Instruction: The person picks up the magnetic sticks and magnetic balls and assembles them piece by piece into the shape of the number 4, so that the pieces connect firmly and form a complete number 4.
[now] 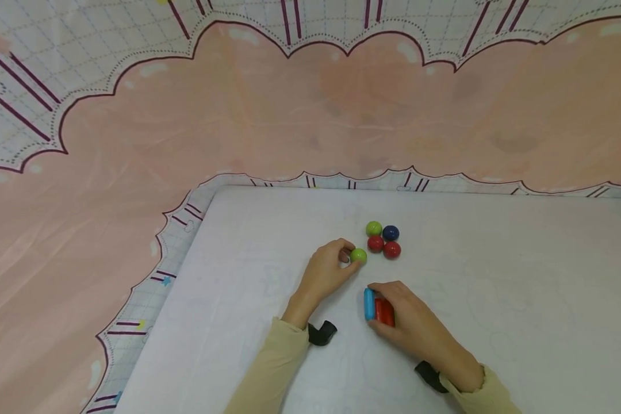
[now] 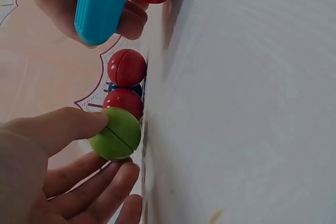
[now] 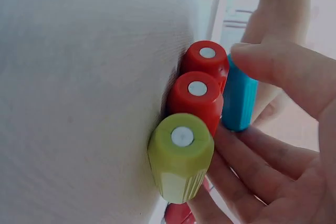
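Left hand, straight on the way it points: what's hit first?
Probably the left-hand red ball of the cluster, as seen from the head; the green ball held by the left hand would touch it. Depth unclear.

Gap between hands (image 1: 327, 270) (image 1: 419, 325), 4 balls (image 1: 375, 244) beyond

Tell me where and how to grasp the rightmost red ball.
Probably pinch the rightmost red ball around its middle, from the near right: it's round, open there, with another red ball close on its left and the dark blue ball behind.
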Motion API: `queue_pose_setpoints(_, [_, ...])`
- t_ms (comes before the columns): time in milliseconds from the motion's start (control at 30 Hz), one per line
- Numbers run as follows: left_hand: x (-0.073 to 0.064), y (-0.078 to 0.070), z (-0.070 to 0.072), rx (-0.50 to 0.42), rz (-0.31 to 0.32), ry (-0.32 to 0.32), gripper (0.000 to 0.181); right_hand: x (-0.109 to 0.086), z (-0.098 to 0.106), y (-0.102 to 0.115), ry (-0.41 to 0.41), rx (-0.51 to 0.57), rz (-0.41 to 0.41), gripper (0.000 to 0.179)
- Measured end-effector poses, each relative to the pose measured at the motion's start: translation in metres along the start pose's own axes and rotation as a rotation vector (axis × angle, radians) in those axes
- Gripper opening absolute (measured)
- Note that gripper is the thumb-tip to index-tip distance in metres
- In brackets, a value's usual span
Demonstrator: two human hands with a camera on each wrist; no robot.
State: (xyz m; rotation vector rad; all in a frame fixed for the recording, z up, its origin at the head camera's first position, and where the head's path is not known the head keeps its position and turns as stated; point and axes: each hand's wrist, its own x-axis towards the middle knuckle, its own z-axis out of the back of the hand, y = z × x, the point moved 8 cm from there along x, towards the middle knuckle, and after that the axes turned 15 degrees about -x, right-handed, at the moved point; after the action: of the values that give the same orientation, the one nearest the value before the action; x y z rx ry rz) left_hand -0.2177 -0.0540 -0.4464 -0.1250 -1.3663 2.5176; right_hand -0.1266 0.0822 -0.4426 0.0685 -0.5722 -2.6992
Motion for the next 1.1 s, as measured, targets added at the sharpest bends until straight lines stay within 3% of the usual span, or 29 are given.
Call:
queue_pose_setpoints(300, [-0.007,-0.004,0.006,-0.162,-0.029,0.024,0.03,0.0,0.008,-0.005,-0.013,0.071,-0.018,0.058])
queue_pose_setpoints(567, [-0.015,-0.007,0.008,-0.352,-0.026,0.092,0.033,0.003,0.01,-0.006,0.007,0.087,0.001,0.059])
queue_pose_setpoints(900, [-0.019,-0.01,0.006,-0.477,-0.047,0.154,0.032,0.003,0.012,-0.005,-0.041,0.08,0.052,0.058])
queue_pose_setpoints(1100, [-0.022,-0.012,0.003,-0.5,-0.076,0.18,0.033,0.003,0.013,-0.005,-0.036,0.077,0.042,0.058])
